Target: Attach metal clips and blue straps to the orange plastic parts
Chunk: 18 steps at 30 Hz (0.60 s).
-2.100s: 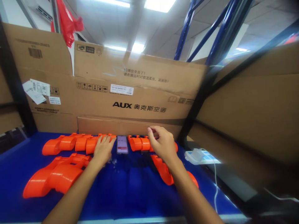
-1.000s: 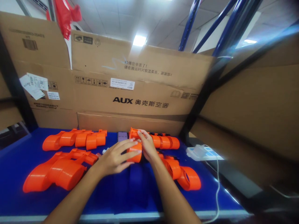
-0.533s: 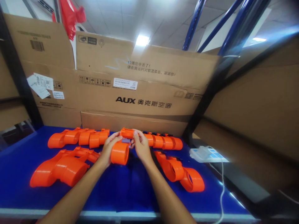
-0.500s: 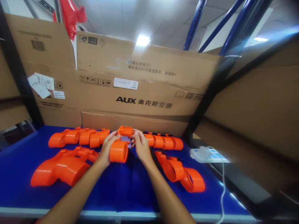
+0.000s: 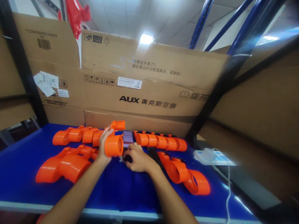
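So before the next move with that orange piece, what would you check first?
1. Left hand grips the lifted orange part: ok.
2. Right hand is down on the blue table, closed over a small dark item: what it is, cannot tell.
3. Phone lies flat behind the hands, not covered: ok.
4. Rows of orange parts sit apart from both hands: ok.
5. White cable hangs off the right edge, away from the hands: ok.

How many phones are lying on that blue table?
1: the phone lies at the back of the blue table, between the two rows of orange parts; others could be hidden.
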### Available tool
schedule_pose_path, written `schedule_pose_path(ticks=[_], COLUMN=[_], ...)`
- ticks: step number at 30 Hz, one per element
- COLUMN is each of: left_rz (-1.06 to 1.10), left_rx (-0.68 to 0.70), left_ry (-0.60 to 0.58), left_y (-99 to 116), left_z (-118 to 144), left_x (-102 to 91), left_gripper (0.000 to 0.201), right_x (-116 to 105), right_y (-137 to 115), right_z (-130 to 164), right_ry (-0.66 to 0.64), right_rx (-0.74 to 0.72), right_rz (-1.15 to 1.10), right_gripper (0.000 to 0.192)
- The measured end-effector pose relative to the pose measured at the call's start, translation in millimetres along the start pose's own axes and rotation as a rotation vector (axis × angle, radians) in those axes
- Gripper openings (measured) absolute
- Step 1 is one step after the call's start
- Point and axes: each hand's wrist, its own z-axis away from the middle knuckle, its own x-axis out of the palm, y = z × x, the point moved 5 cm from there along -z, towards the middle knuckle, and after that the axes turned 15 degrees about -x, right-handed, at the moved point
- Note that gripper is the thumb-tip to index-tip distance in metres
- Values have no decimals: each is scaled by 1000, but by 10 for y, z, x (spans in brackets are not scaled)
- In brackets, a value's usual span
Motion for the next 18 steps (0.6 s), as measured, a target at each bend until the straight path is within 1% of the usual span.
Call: schedule_pose_path(ticks=[3,6,8,10,14,18], left_rz=[16,0,-10,-20,-49,-70], left_rx=[27,27,24,25,42,62], left_ry=[15,15,8,-12,-38,-21], left_y=[-26,-48,-51,-50,-50,-48], left_z=[-59,-95,-95,-80,-54,-39], left_x=[-52,-68,-56,-28,20,26], left_gripper=[46,52,54,54,50,49], right_x=[-37,-49,-25,13,50,29], right_y=[37,6,-27,-43,-24,-13], right_z=[46,17,-40,-100,-163,-147], right_ry=[1,17,2,-27,-43,-29], right_rx=[27,-3,-35,-49,-46,-72], right_rz=[29,61,85,113,158,154], right_gripper=[16,26,34,37,34,22])
